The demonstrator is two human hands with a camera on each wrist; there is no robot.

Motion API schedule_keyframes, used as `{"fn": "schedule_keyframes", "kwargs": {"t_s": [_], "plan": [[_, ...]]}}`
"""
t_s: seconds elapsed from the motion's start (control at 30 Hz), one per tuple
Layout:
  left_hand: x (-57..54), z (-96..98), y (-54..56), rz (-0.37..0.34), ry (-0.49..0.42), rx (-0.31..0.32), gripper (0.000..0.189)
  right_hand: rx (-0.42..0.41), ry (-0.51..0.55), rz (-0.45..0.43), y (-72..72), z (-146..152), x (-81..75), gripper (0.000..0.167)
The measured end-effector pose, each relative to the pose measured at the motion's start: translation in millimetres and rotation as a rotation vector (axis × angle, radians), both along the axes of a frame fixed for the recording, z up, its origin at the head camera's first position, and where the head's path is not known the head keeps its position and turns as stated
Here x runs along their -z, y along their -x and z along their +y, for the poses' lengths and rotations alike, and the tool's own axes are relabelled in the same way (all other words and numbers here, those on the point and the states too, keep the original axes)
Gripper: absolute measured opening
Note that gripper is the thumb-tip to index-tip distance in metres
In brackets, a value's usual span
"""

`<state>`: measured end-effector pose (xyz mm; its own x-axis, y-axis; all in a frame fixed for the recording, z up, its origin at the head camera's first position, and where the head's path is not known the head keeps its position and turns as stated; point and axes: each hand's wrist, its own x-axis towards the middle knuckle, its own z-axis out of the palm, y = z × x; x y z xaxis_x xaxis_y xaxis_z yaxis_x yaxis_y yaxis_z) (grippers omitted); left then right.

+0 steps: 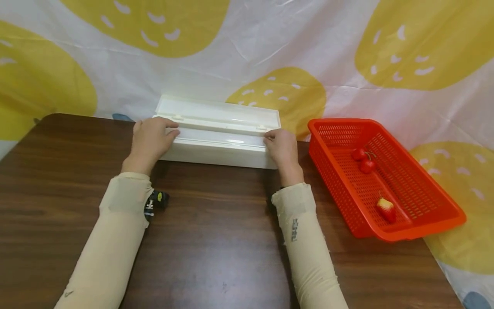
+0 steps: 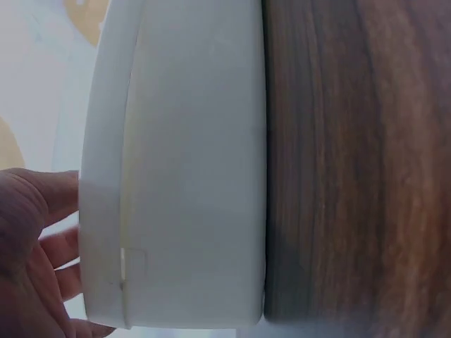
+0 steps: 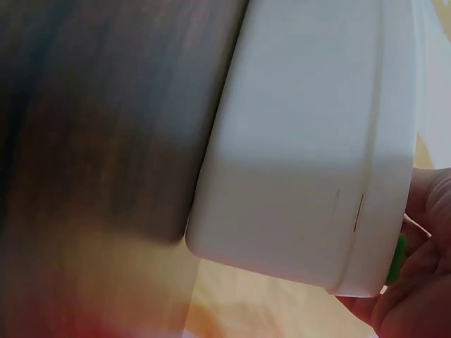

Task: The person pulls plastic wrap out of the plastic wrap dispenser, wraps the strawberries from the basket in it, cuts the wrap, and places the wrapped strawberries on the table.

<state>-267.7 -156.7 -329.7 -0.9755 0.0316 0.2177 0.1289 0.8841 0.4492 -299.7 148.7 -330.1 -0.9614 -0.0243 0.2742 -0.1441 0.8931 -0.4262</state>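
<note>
A long white plastic box (image 1: pixel 216 155) lies at the back of the table with its lid (image 1: pixel 220 108) raised behind it. A shiny, see-through surface shows along its opening. My left hand (image 1: pixel 149 139) is at the box's left end, thumb and index finger bent over the top edge. My right hand (image 1: pixel 283 148) holds the right end the same way, thumb and index finger close together at the rim. In the right wrist view a small green piece (image 3: pixel 397 259) shows beside those fingers. Whether the fingertips also hold a thin film, I cannot tell.
To the right stands a red plastic basket (image 1: pixel 335 182) with two red cherries (image 1: pixel 366 166) and a red-and-yellow fruit (image 1: pixel 386 210) in it. A curtain with yellow shapes (image 1: pixel 281 90) hangs behind the dark wooden table (image 1: pixel 216 240).
</note>
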Motion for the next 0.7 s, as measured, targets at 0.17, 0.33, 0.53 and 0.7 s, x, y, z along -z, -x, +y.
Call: {"fn": "schedule_keyframes", "kwargs": {"t_s": [0.17,0.33,0.53,0.7], "plan": [[-1.0,-0.5,1.6,0.042,0.051,-0.013,0.027,-0.01,-0.013,0.062,0.4,1.3,1.8,0.014],[-2.0,-2.6,0.1,0.05,0.08,-0.028,0.027,0.019,-0.007,0.122,-0.8,-0.5,1.6,0.014],[-3.0,-4.2,-0.4,0.034,0.073,-0.014,0.026,0.098,-0.002,0.113,-3.8,-3.7,-3.2,0.014],[-5.7,-3.5,-2.2,-0.006,0.09,0.002,0.025,0.102,0.009,0.133,-6.3,-6.2,-9.1,0.014]]}}
